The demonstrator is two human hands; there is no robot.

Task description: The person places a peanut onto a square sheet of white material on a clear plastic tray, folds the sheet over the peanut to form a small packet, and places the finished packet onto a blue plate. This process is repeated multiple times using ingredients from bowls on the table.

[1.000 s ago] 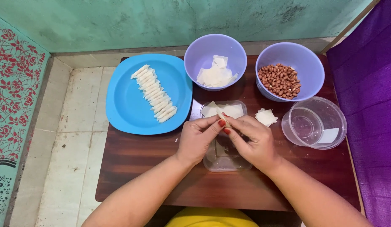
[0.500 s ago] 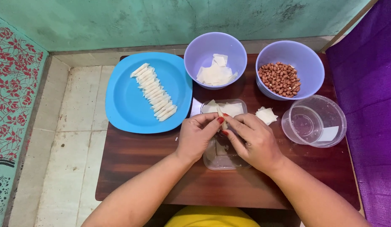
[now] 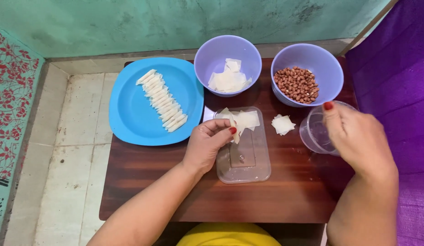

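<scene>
Head cam: left hand (image 3: pixel 207 146) pinches a rolled wrapper (image 3: pixel 233 130) over the clear tray (image 3: pixel 244 157). Right hand (image 3: pixel 357 141), fingers loosely curled w/ nothing held, hovers over the clear bowl (image 3: pixel 317 132). Approx. a dozen finished rolls (image 3: pixel 162 101) sit on the blue plate (image 3: pixel 150 102); wrappers in the purple bowl (image 3: pixel 228 59) and peanuts (image 3: pixel 297 85) remain. Vs. 0.5 s ago: right hand left the wrapper, moved to the bowl.

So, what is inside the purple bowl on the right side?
The right purple bowl holds reddish-brown peanuts, piled toward its left side. The bowl's bottom under the pile is covered, so nothing else can be seen there.
</scene>
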